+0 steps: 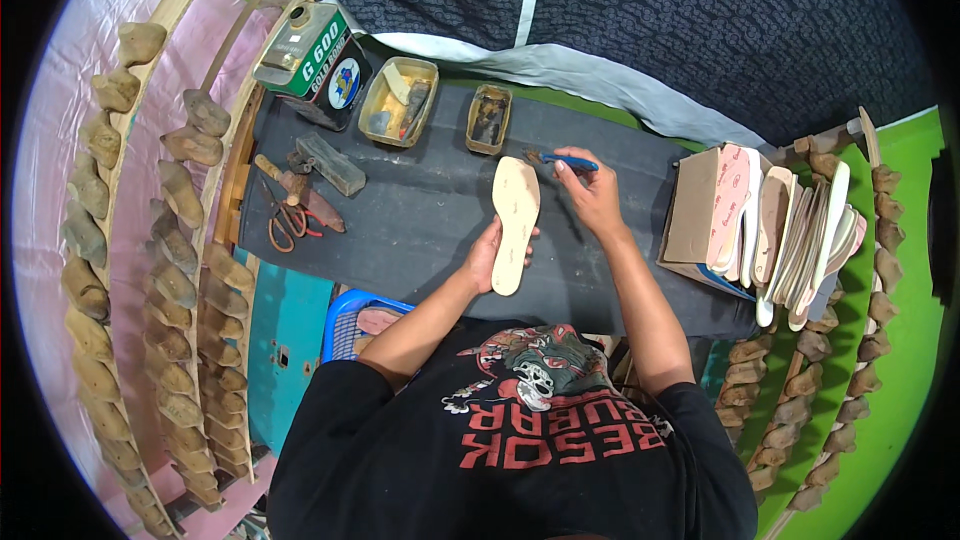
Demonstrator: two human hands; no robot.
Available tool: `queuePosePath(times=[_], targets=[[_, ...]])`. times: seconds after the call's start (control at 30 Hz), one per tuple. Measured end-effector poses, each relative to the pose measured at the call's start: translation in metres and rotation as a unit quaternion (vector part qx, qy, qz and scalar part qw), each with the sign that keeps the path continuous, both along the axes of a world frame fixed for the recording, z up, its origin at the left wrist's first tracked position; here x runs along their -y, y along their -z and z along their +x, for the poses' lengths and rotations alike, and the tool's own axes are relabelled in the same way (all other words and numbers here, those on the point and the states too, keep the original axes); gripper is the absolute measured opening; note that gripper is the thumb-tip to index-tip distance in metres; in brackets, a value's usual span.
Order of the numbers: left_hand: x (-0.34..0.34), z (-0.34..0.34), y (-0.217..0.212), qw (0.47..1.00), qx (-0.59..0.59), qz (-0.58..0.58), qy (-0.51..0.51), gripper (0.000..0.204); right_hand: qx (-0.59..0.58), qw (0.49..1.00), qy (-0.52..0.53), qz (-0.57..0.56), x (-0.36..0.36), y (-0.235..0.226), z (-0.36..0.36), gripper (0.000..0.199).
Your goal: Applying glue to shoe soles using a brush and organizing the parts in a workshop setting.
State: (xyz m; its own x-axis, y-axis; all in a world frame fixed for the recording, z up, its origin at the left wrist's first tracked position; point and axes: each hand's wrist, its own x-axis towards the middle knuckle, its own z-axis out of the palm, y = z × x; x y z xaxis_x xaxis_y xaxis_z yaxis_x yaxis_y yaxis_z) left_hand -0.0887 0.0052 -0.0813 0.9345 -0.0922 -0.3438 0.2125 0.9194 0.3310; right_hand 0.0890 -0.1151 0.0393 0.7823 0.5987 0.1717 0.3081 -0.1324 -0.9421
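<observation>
A pale cream insole lies lengthwise in my left hand, which grips it at the waist with the fingertips showing on its far side. My right hand pinches a small brush with a blue handle. The brush's dark bristle end points left and sits close beside the insole's broad upper part; whether they touch I cannot tell. Beyond the insole stands a small tub with dark, crusted contents.
A metal can and a tray of tools stand at the back left. Scissors, a hammer and a grey block lie left. A cardboard box with several insoles sits right. Racks of wooden shoe lasts flank the table.
</observation>
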Motion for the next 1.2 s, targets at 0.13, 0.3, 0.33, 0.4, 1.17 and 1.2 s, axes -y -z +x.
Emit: queuePosePath(times=[0.13, 0.3, 0.33, 0.4, 1.17, 1.2], targets=[[0.015, 0.003, -0.004, 0.999, -0.01, 0.025, 0.02, 0.066, 0.131, 0.987, -0.043, -0.079, 0.02, -0.015, -0.007, 0.025], [0.017, 0.006, -0.006, 0.999, -0.018, 0.044, 0.019, 0.068, 0.202, 0.966, -0.106, -0.122, 0.032, -0.029, -0.021, 0.023], [0.016, 0.006, -0.008, 0.999, -0.026, 0.043, 0.013, 0.068, 0.206, 0.963, -0.126, -0.118, 0.032, -0.032, -0.022, 0.022], [0.013, 0.007, -0.009, 0.998, -0.027, 0.054, 0.013, 0.068, 0.207, 0.963, -0.132, -0.113, 0.032, -0.035, -0.025, 0.02], [0.012, 0.014, -0.017, 0.996, 0.022, 0.035, 0.074, 0.085, 0.227, 0.969, -0.006, -0.096, 0.026, -0.044, -0.014, 0.014], [0.012, 0.014, -0.016, 0.996, 0.023, 0.038, 0.072, 0.085, 0.227, 0.969, -0.006, -0.096, 0.027, -0.044, -0.017, 0.014]])
